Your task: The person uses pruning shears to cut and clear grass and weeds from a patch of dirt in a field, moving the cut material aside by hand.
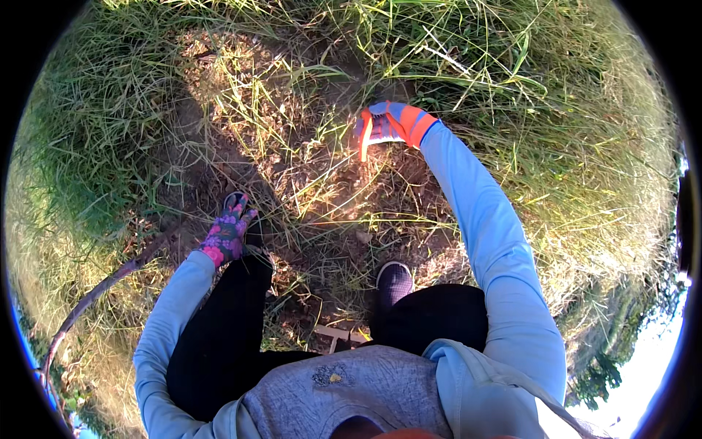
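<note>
My left hand [226, 232], in a dark floral glove, is beside my left knee with its fingers apart. Nothing shows in it, and a shoe is partly hidden behind its fingertips. Farther forward, my right hand [392, 123] wears a grey and orange glove and reaches down to the grass [455, 88]. Its fingers are curled, and a bright orange strip [364, 137] hangs at the fingertips. Whether that strip is part of the glove or a held thing is unclear. Thin dry stems [329, 181] lie over the soil just before this hand.
A bent branch [93, 293] curves up from the grass at the left. My right shoe [395, 280] stands on littered soil. Pale flat bars [332, 332] show on the ground between my legs. Tall grass [82, 137] surrounds the sunlit patch.
</note>
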`<state>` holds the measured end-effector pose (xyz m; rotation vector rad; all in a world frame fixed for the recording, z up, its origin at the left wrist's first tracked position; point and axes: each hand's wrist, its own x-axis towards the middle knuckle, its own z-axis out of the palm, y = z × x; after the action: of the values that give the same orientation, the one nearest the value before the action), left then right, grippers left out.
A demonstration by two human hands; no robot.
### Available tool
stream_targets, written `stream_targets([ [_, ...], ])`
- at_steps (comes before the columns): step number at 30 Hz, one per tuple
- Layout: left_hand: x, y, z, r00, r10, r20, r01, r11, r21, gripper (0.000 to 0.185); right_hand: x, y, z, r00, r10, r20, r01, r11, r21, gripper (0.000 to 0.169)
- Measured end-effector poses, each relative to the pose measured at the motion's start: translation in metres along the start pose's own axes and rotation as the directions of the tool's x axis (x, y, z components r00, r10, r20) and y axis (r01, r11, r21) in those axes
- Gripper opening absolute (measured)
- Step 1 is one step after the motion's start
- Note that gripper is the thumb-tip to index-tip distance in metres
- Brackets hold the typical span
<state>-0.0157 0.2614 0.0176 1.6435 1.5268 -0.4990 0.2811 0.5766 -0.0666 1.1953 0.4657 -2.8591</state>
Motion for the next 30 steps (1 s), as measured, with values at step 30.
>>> stream_targets([
  [30, 0.011, -0.008, 0.0, 0.998, 0.056, 0.009, -0.055, 0.997, -0.046, 0.081, 0.014, 0.001, -0.033, 0.994, -0.073, 0.078, 0.104, 0.509, -0.854, 0.049],
])
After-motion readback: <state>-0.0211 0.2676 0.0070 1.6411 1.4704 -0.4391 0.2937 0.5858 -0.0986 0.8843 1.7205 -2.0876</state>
